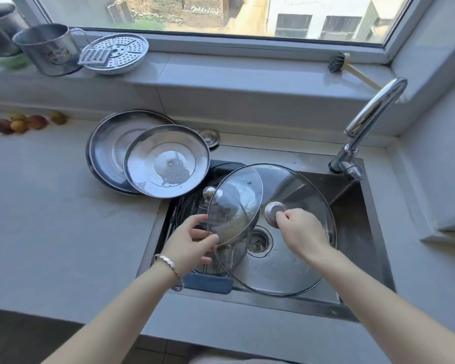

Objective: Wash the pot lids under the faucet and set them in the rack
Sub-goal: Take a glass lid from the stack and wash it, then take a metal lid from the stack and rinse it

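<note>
Left hand (189,243) pinches small lid (237,203) at the rim, right hand (297,229) grips big lid (286,266) by the knob (272,210); wet glass, a slip could clash them

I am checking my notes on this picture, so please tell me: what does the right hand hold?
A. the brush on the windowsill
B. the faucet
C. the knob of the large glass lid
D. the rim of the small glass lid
C: the right hand pinches the knob of the large glass lid; the left hand holds the small glass lid.
</note>
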Tool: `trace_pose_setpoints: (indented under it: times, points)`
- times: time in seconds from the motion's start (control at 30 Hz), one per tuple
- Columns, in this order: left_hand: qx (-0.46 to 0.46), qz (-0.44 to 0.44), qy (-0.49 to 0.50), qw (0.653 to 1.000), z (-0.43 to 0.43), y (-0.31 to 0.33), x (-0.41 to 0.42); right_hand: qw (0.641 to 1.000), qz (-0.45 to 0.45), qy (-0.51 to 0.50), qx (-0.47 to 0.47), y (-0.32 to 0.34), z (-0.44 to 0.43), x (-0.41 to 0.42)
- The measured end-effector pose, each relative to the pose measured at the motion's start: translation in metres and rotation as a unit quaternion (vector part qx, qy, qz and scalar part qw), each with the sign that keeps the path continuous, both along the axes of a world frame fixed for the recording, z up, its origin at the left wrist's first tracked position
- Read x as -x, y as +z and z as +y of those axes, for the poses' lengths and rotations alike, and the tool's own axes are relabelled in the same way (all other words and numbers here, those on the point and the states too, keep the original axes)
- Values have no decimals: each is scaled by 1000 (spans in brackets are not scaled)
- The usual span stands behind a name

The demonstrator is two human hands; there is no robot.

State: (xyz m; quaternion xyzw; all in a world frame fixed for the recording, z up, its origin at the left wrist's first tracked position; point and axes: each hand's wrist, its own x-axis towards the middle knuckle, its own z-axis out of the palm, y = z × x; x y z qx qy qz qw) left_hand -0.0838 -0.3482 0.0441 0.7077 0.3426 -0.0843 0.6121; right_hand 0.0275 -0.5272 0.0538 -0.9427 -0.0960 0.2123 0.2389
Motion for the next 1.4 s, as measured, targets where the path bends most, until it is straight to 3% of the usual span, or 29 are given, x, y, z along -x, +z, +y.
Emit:
trace_pose_setpoints:
  times: [0.07,0.23,0.63,0.73,0.87,0.93,1.07,1.23,1.4]
  points:
    - [-46,7,6,999,8,-14,6,999,-21,27,36,4,18,5]
    - [-52,79,2,996,28,-54,13,983,-69,110,128,0,64,22]
    - [-1,209,-50,977,87,-103,3,970,-47,178,162,-28,153,42]
    - [-17,209,-69,975,90,-109,3,972,-38,165,165,-38,153,43]
    - [-139,236,-183,944,104,-109,-8,978,-43,136,153,-46,151,37]
    - [-180,243,-194,933,116,-105,-23,979,-42,128,151,-48,152,33]
    - [-78,249,-136,956,129,-101,-49,981,-41,123,143,-49,160,20]
    - [-167,223,-149,949,126,-104,-51,982,-50,123,131,-54,169,3]
    - [-145,200,-124,961,127,-115,-44,980,-55,137,137,-59,158,7]
